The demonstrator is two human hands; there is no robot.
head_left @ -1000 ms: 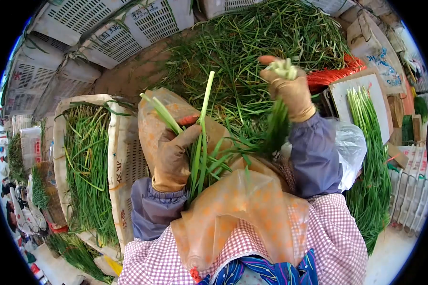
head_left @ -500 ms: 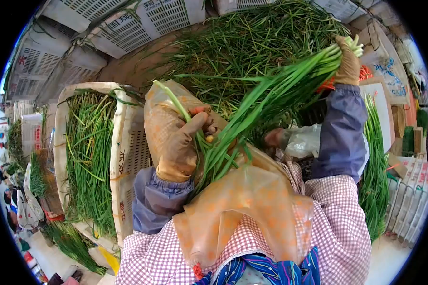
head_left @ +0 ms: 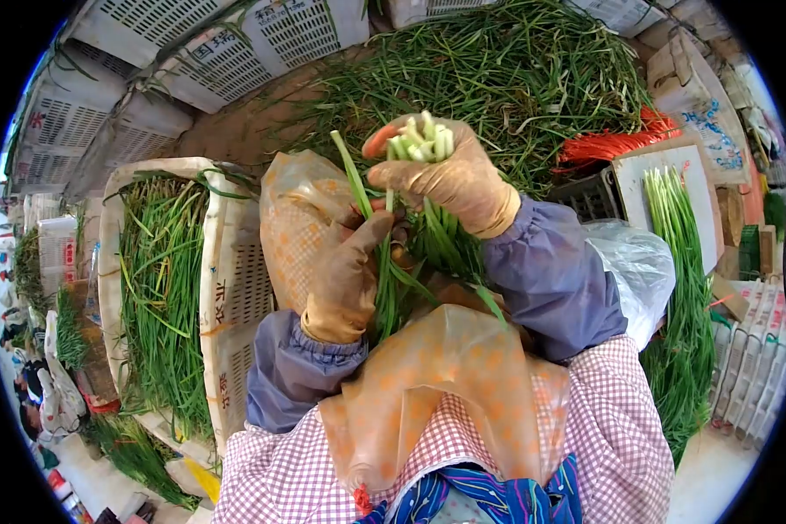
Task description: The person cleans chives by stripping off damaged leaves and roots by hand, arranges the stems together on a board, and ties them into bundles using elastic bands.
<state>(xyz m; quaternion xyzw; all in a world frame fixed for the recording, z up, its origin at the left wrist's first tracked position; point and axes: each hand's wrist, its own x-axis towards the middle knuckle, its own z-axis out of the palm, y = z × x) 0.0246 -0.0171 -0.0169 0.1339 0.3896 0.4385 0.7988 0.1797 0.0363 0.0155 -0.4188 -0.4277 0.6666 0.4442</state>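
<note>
My right hand [head_left: 463,179], in a tan glove, is closed round a bunch of long green leafy stalks [head_left: 424,141], like green garlic or garlic chives. Their pale ends point up and the leaves hang into my lap. Just left and lower, my gloved left hand [head_left: 345,275] is closed on one or two loose green stalks [head_left: 351,175] that poke up past its fingers. Some of its fingertips are hidden behind the leaves. Beneath both hands spreads a translucent orange-patterned apron [head_left: 450,358].
A white crate [head_left: 210,306] of greens stands at my left. Ahead lies a large heap of loose greens [head_left: 498,70], with white crates [head_left: 297,35] behind. To my right are red ties [head_left: 616,144], a clear plastic bag [head_left: 633,271] and a laid-out pile of stalks [head_left: 677,236].
My right hand has brought the bunch from the far right in beside my left hand, and its pale ends have turned upward. The left hand has moved little and keeps its stalks.
</note>
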